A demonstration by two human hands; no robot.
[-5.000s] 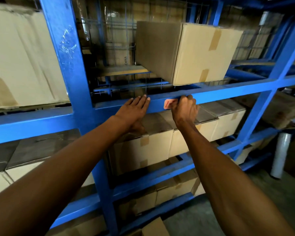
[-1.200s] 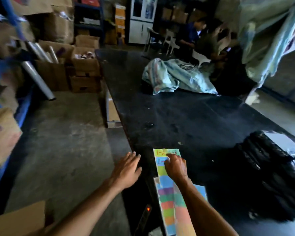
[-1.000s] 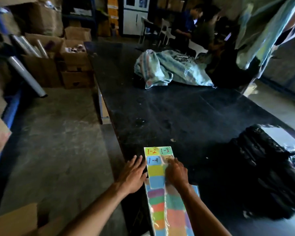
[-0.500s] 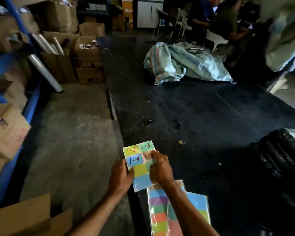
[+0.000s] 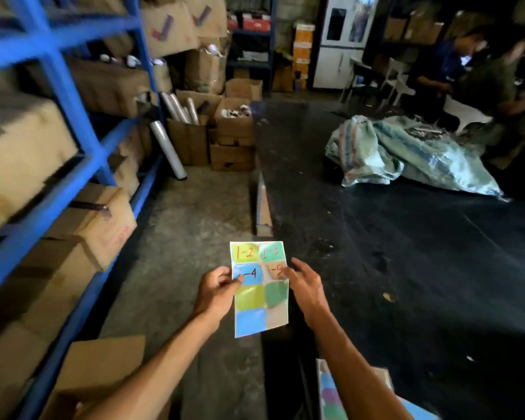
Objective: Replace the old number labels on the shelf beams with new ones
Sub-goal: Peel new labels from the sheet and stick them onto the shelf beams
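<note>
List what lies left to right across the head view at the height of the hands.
Blue rack → left hand → label sheet → right hand → black table.

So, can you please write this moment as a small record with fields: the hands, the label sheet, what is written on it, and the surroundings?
left hand: left hand pinches the left edge of the label sheet
right hand: right hand touches the sheet's right edge at the label marked 1-5; grip unclear
sheet position: held in the air, above the floor beside the black table
written labels: 1-2, 1-3, 1-4, 1-5
blank labels: four lower ones
left side: blue shelf rack with cardboard boxes
on table: striped sack
</note>
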